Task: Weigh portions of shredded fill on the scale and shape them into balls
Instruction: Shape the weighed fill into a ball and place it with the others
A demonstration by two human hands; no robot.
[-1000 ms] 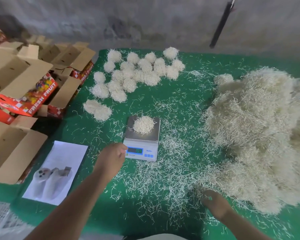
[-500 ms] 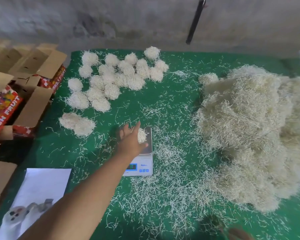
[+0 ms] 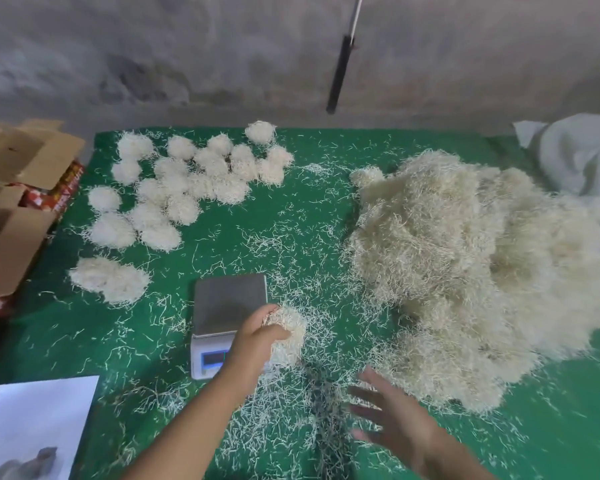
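Now your left hand (image 3: 257,336) curls round a roundish portion of fill (image 3: 288,336), held just off the right edge of the scale (image 3: 227,306); it shows no clear long axis. Your right hand (image 3: 392,415) hovers spread and somewhat blurred, apparently holding nothing. Loose-strewn green cloth (image 3: 222,244) lies open beyond the scale, between the finished balls (image 3: 187,181) and the big pile (image 3: 465,271).

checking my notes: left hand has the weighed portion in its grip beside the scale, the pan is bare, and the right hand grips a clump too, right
Not quite. In the head view the right hand is open with spread fingers and holds nothing. The rest stands: the left hand grips the portion beside the scale, whose pan is bare.
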